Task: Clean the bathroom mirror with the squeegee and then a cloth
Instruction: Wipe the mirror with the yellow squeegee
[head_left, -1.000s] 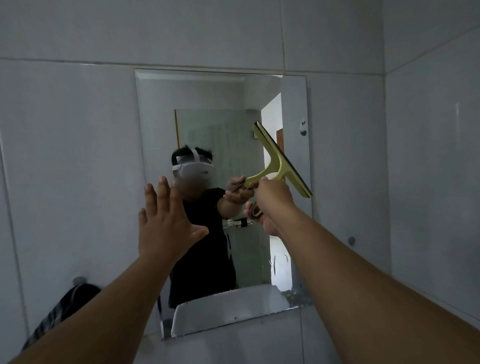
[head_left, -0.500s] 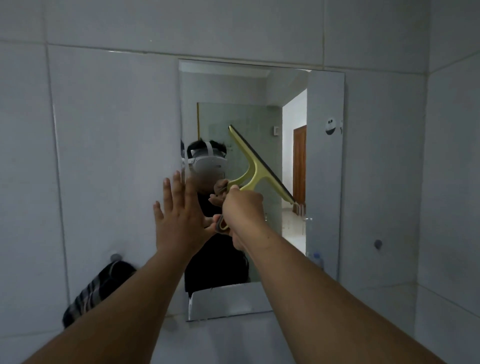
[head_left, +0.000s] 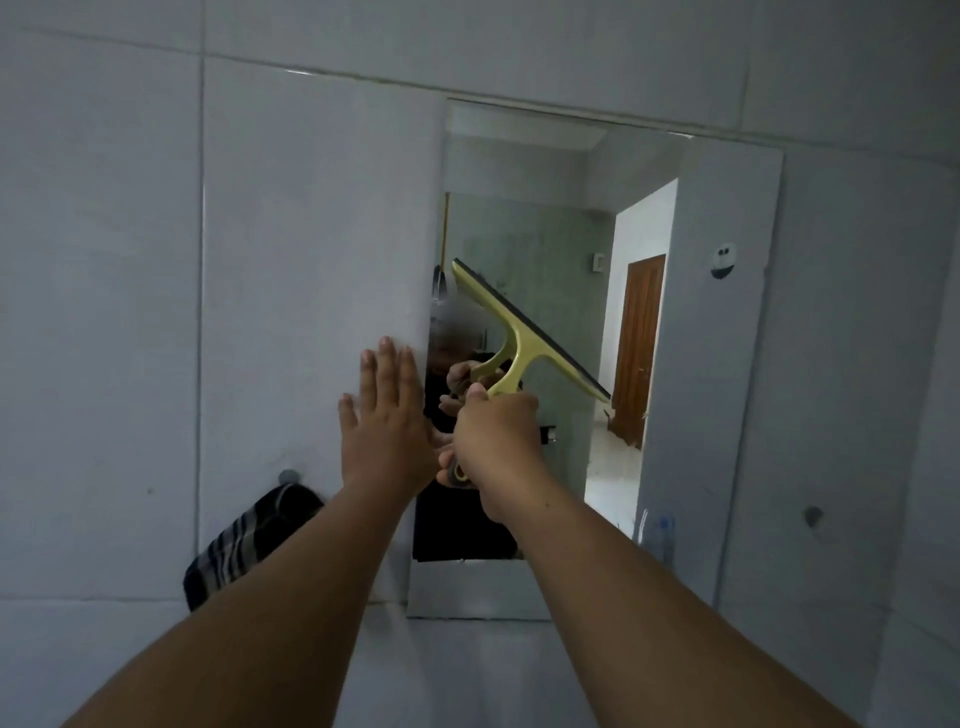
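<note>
Currently the right hand (head_left: 496, 436) grips the squeegee (head_left: 524, 340) by its handle, blade tilted against the mirror (head_left: 727, 364); the left hand (head_left: 387, 421) lies flat and empty on the tiled wall (head_left: 285, 260). Squeegee likely light and rigid; glass fragile, so moderate pressure

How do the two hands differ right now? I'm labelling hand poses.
The left hand is flat with straight fingers and holds nothing; the right hand is curled round the handle of the squeegee. The left sits at the left edge of the mirror, the right further in. Both are raised.
</note>
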